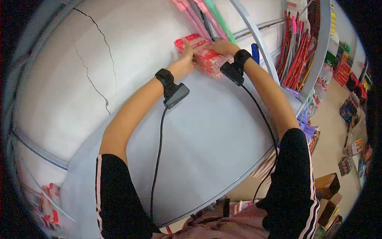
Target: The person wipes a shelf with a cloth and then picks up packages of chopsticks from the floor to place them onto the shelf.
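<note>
A stack of red-and-clear plastic packets (209,59) lies at the far end of a grey metal shelf (199,119). My left hand (187,56) grips the left side of the stack, thumb raised against its top. On the far right side, my right hand (223,47) is closed around the packets, with its fingertips partly hidden. What the packets contain is too blurred to tell. Just behind my hands stand long pink handles (193,18) and a green handle (219,20).
Cracks run down the white wall (51,79) on the left. A curved grey shelf post (258,36) rises beyond my right hand, near a blue handle (255,53). Red sticks (298,59) fill a rack at right. Boxes (328,185) stand on the floor. Cables trail from both wrist straps.
</note>
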Demonstrator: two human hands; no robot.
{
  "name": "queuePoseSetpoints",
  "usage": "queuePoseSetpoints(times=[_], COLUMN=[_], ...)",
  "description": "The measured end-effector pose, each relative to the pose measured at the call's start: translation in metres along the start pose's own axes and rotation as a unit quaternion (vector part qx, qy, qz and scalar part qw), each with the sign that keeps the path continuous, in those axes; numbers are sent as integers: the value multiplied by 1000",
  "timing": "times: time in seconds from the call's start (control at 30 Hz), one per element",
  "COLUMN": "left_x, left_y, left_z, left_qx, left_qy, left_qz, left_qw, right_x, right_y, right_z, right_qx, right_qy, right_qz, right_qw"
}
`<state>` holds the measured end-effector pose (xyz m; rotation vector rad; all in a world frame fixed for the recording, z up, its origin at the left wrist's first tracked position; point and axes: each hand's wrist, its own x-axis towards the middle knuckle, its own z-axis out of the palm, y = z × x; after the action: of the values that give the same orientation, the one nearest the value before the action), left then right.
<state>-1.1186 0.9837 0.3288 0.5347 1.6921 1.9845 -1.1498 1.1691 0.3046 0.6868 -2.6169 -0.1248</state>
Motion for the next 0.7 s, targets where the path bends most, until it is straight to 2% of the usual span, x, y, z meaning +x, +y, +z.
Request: queuePoseSetpoints(times=[0.07, 0.2, 0.27, 0.3, 0.37, 0.4, 0.43, 0.47, 0.5, 0.57, 0.6, 0.63, 0.67, 0.7], left_x=[-2, 6, 1, 1, 5, 8, 12, 8, 4, -6, -10, -14, -12, -9], left_y=[-5, -9, -9, -10, -15, -21, -25, -24, -23, -22, -21, -20, -22, -23], left_z=[-2, -13, -11, -12, -13, -16, -17, -10, -5, 5, 8, 12, 15, 19], left_qx=[-12, 11, -1, -1, -5, -10, -15, -18, -27, -34, -48, -61, -61, -63], left_qy=[-34, -40, -48, -47, -49, -70, -91, -93, -75, -55, -39, -23, -22, 21], left_qz=[21, -26, -36, -21, -7, 13, 34, 35, 47, 58, 68, 78, 78, 100], left_qw=[999, 999, 998, 999, 999, 997, 995, 995, 996, 996, 996, 995, 995, 993], right_x=[-6, -3, -9, -10, -14, -20, -25, -28, -24, -9, -8, -10, -10, -5], right_y=[-4, -7, -13, -10, -5, -12, -17, -20, -16, -7, -4, 2, 6, 8], right_z=[-6, -14, -31, -28, -24, -35, -48, -55, -48, -28, -24, -21, -20, -18], right_qx=[106, 62, 174, 171, 136, 135, 199, 261, 259, 102, 104, 59, 13, 12], right_qy=[51, 26, -27, -28, 34, 32, 7, -18, -21, -40, -41, 41, 121, 122], right_qz=[23, 21, 176, 177, 51, 53, 87, 120, 120, 100, 98, -54, -203, -203], right_qw=[993, 997, 969, 969, 989, 989, 976, 958, 958, 989, 989, 996, 972, 972])
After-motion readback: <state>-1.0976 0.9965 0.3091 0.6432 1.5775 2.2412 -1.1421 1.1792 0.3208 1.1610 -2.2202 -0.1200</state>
